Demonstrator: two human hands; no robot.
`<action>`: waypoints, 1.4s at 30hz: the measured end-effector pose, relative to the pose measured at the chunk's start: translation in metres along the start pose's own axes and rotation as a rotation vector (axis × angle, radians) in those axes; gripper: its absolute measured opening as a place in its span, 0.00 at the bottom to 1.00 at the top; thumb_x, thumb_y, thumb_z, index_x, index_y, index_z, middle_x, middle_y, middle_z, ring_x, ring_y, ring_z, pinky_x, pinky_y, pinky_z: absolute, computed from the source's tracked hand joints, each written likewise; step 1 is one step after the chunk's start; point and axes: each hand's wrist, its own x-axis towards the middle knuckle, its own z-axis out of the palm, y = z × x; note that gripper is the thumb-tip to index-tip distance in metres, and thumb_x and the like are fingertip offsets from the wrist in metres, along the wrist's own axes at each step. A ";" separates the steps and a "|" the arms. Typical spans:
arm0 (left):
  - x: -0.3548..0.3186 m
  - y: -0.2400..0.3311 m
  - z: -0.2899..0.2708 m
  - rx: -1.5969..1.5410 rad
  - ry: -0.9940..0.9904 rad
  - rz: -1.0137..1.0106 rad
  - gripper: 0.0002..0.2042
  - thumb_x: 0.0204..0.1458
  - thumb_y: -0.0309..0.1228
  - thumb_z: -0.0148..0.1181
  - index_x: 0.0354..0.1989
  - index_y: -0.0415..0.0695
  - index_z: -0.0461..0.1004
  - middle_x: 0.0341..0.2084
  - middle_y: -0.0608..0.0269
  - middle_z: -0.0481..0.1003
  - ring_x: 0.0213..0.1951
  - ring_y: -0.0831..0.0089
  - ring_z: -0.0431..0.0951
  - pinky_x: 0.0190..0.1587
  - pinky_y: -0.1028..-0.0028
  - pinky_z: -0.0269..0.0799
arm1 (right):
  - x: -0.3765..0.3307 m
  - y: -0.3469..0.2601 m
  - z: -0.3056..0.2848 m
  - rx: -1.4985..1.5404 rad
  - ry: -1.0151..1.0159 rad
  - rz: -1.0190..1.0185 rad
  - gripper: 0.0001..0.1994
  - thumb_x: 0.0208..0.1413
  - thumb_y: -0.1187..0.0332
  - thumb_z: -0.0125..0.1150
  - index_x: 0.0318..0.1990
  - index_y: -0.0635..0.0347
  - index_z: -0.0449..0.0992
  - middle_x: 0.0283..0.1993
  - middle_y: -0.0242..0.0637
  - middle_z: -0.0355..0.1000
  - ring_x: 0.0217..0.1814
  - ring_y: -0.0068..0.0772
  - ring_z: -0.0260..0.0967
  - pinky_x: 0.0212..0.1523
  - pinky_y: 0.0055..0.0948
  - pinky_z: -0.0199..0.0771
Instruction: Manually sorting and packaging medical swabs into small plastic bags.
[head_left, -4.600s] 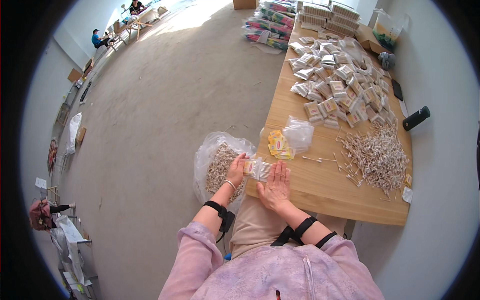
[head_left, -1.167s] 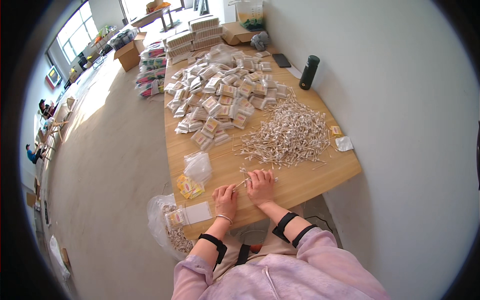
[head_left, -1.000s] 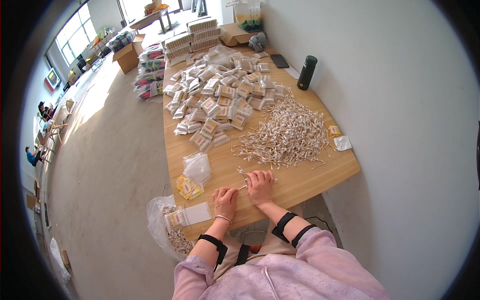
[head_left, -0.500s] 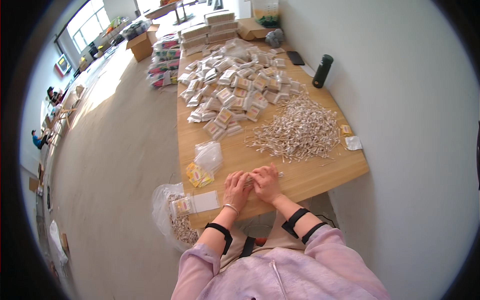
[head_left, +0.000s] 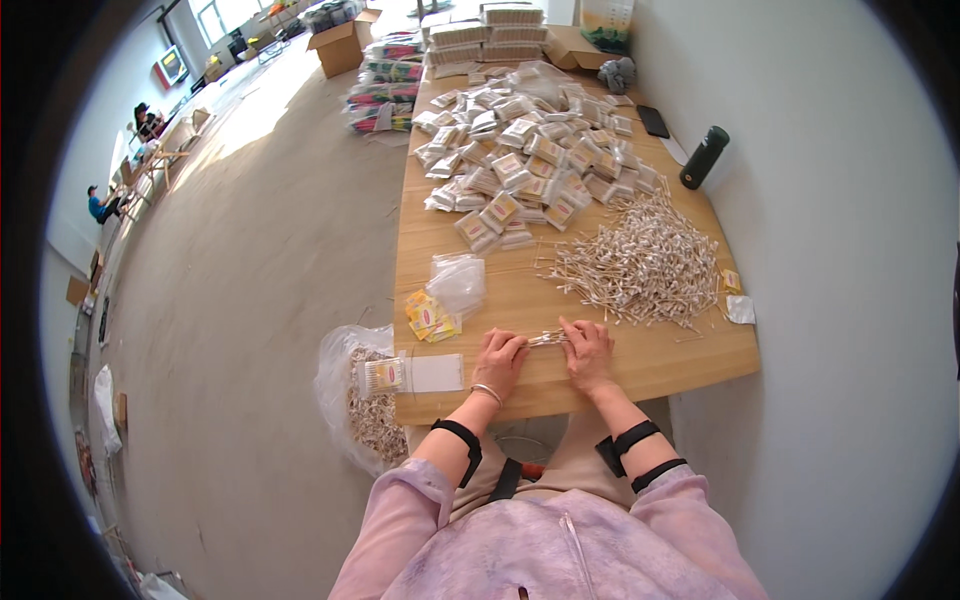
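Note:
Between my hands a small bundle of cotton swabs point(head_left: 546, 338) lies sideways just above or on the wooden table point(head_left: 540, 390). My left hand point(head_left: 499, 358) pinches its left end, and my right hand point(head_left: 588, 352) is closed on its right end. Beyond my right hand spreads a big heap of loose cotton swabs point(head_left: 640, 265). Left of my left hand are a white card point(head_left: 437, 373) and a clear bag packed with swabs and a yellow label point(head_left: 383, 375). Yellow printed cards point(head_left: 430, 317) and clear empty bags point(head_left: 458, 284) lie behind these.
A large pile of filled swab packets point(head_left: 530, 150) covers the table's far part, with stacked packs point(head_left: 485, 38) behind. By the wall stand a dark bottle point(head_left: 705, 158) and a black phone point(head_left: 653, 122). A plastic sack of swabs point(head_left: 375, 425) hangs at the near left. Two people sit far left.
My hands have moved apart, so the swab bundle now shows stretched between them. The whole view has shifted, with the table sitting farther right in the picture.

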 end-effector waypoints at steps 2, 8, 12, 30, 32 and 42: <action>-0.001 0.001 -0.001 -0.022 -0.012 -0.017 0.06 0.45 0.27 0.62 0.33 0.44 0.77 0.32 0.59 0.72 0.40 0.59 0.70 0.46 0.65 0.67 | 0.002 0.003 0.000 0.006 -0.027 -0.019 0.10 0.48 0.64 0.62 0.40 0.45 0.78 0.43 0.25 0.67 0.52 0.34 0.58 0.51 0.38 0.58; 0.001 0.004 -0.003 -0.038 -0.011 -0.011 0.04 0.45 0.26 0.62 0.30 0.44 0.76 0.31 0.60 0.72 0.39 0.59 0.70 0.44 0.66 0.68 | 0.001 0.018 0.003 0.046 0.061 0.039 0.05 0.47 0.65 0.63 0.33 0.46 0.78 0.40 0.25 0.67 0.49 0.35 0.59 0.49 0.38 0.58; 0.000 0.000 0.000 -0.066 0.016 -0.013 0.04 0.44 0.26 0.63 0.29 0.44 0.76 0.30 0.60 0.72 0.39 0.59 0.70 0.44 0.66 0.68 | 0.001 0.026 0.001 0.019 0.141 0.098 0.04 0.47 0.65 0.63 0.32 0.47 0.77 0.40 0.25 0.66 0.48 0.36 0.60 0.49 0.39 0.58; 0.003 0.007 -0.008 -0.007 -0.114 -0.053 0.30 0.40 0.31 0.67 0.55 0.41 0.63 0.50 0.52 0.67 0.58 0.53 0.62 0.62 0.60 0.56 | 0.012 -0.026 0.031 0.453 0.078 0.006 0.15 0.49 0.76 0.53 0.45 0.56 0.74 0.49 0.39 0.65 0.53 0.44 0.61 0.54 0.38 0.61; 0.003 0.005 -0.008 -0.035 -0.142 -0.043 0.28 0.40 0.31 0.67 0.52 0.41 0.65 0.49 0.52 0.67 0.56 0.54 0.63 0.62 0.60 0.56 | 0.009 -0.019 0.031 0.417 0.260 0.195 0.19 0.48 0.79 0.47 0.51 0.61 0.69 0.53 0.45 0.64 0.58 0.45 0.59 0.59 0.38 0.59; 0.004 0.000 -0.010 -0.108 -0.124 -0.039 0.18 0.41 0.25 0.64 0.44 0.41 0.71 0.42 0.55 0.73 0.50 0.55 0.69 0.58 0.62 0.62 | 0.001 -0.039 0.045 0.986 0.007 0.294 0.24 0.49 0.83 0.41 0.57 0.66 0.62 0.61 0.45 0.59 0.65 0.41 0.55 0.67 0.34 0.51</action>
